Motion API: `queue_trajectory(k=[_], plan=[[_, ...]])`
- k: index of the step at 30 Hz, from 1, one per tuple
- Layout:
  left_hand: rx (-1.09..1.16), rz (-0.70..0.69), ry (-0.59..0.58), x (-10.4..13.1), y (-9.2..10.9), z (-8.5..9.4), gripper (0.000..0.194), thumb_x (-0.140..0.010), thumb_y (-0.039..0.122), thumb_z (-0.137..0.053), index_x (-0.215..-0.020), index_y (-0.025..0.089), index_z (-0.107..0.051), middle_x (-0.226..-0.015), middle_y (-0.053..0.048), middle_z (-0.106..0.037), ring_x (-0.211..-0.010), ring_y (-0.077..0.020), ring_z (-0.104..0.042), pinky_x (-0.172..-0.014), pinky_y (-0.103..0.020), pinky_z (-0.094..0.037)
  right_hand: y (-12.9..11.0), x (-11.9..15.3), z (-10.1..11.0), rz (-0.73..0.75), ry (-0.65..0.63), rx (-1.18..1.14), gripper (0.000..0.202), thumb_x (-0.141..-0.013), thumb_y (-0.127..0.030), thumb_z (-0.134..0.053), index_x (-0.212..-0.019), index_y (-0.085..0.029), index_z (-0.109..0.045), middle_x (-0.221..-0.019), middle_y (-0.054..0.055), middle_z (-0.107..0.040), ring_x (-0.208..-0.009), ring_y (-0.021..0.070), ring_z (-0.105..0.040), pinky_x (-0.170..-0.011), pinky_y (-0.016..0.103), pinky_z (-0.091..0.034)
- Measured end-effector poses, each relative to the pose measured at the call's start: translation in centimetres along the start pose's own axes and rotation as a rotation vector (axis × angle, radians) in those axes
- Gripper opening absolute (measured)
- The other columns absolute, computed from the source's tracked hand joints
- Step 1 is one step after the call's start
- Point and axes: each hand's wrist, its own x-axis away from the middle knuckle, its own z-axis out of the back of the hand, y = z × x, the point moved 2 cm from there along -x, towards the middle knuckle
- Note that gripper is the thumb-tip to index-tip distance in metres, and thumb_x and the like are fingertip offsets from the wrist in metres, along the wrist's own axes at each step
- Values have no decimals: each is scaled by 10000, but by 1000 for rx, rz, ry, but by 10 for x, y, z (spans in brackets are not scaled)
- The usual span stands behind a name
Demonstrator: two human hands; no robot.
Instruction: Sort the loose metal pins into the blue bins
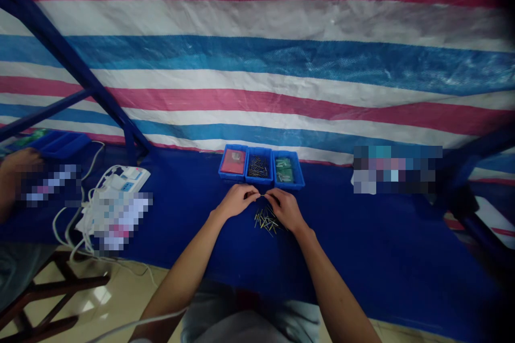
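My left hand (pixel 238 199) and my right hand (pixel 284 207) meet over the blue table, fingertips pinched on opposite ends of a thin pin-like piece (pixel 262 195). Its exact kind is too small to make out. Just below the hands lies a loose pile of thin brass-coloured pins (pixel 266 221). Beyond the fingers, three small blue bins stand side by side. In the left bin (pixel 232 176) is something flat and pinkish red; the middle bin (pixel 259 179) holds many dark thin pins; in the right bin (pixel 288 185) are green and whitish small pieces.
A white power strip (pixel 134 177) with tangled white cables (pixel 82 225) lies to the left. Further left are another person's hand (pixel 20 171) and a blue tray (pixel 60 143). A striped plastic sheet (pixel 257 80) hangs behind the table (pixel 354 257); blue metal struts (pixel 76 59) frame it.
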Motion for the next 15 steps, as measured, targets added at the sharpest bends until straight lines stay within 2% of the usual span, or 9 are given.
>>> queue_trajectory(k=[15], plan=[[13, 10, -6, 0, 0, 0, 232, -969, 342, -555, -926, 187, -724, -793, -11, -711, -692, -141, -589, -672, -230, -411, -2, 0, 2, -22, -15, 30, 244, -1023, -314, -453, -898, -219, -640, -849, 37, -694, -779, 191, -652, -714, 276, -435]])
